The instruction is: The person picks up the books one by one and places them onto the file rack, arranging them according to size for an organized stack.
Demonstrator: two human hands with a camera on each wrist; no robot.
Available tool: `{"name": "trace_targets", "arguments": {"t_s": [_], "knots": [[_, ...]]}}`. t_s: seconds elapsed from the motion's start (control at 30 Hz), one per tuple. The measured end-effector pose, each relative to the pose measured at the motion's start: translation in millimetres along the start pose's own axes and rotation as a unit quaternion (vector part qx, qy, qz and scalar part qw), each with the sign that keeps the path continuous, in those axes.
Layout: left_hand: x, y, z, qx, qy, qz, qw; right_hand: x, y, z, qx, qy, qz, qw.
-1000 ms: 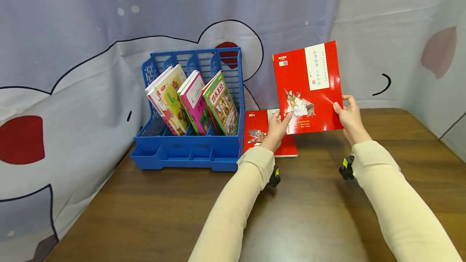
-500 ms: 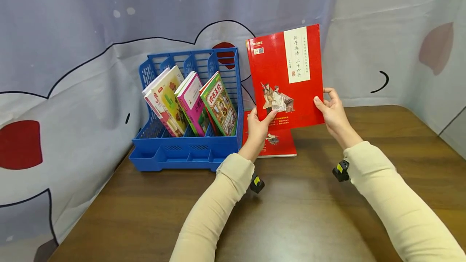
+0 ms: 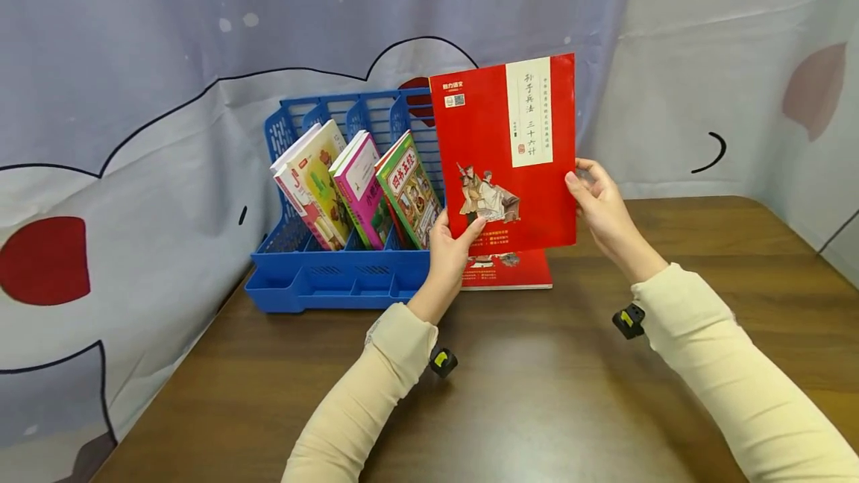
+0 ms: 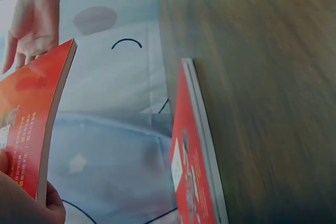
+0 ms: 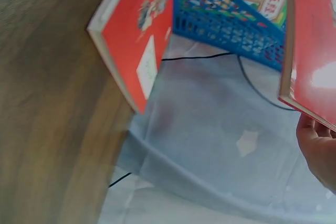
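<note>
Both hands hold up a red book (image 3: 479, 125), its cover with a white title strip facing me. My left hand (image 3: 446, 259) grips the lower left corner, thumb on the cover. At the right edge my right hand (image 3: 607, 215) pinches it, with most of its fingers behind. In the left wrist view the book (image 4: 31, 103) shows its page edge, and the right hand (image 4: 39, 22) is beyond it. Another red book (image 3: 526, 272) lies on the table below, partly covered by the raised one.
A blue file rack (image 3: 335, 285) stands to the left, its right side hidden behind the held book. Leaning in its slots are a green book (image 3: 411, 192), a purple book (image 3: 362, 185) and a yellow book (image 3: 322, 185). A patterned curtain (image 3: 671, 95) hangs behind the wooden table (image 3: 537, 386).
Both hands have carried the red book leftward, from above the table to in front of the rack's right side. It also appears slightly larger and more upright. The racked books stay put.
</note>
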State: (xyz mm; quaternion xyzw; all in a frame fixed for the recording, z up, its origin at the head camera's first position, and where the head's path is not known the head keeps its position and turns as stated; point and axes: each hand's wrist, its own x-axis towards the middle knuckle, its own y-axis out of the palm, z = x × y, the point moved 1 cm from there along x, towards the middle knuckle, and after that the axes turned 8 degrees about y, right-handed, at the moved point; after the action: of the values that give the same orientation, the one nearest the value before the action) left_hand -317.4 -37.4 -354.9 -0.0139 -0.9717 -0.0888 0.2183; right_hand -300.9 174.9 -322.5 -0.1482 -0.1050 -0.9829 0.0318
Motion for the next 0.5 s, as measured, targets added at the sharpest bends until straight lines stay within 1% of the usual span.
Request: {"name": "trace_targets", "arguments": {"t_s": [0.17, 0.33, 0.47, 0.5], "knots": [[-6.2, -13.9, -5.0, 0.034, -0.007, 0.01, 0.9994, 2, 13, 8, -0.002, -0.009, -0.017, 1.0], [-14.2, -19.2, -4.0, 0.059, -0.019, 0.029, 0.9976, 1, 23, 6, 0.012, -0.01, -0.025, 1.0], [-18.8, -18.8, 1.1, 0.063, -0.053, 0.054, 0.9951, -2, 27, 3, 0.006, -0.009, -0.04, 0.999], [-19.4, -18.4, 2.0, 0.066, -0.065, 0.061, 0.9939, -2, 27, 3, -0.005, -0.01, -0.05, 0.999]]}}
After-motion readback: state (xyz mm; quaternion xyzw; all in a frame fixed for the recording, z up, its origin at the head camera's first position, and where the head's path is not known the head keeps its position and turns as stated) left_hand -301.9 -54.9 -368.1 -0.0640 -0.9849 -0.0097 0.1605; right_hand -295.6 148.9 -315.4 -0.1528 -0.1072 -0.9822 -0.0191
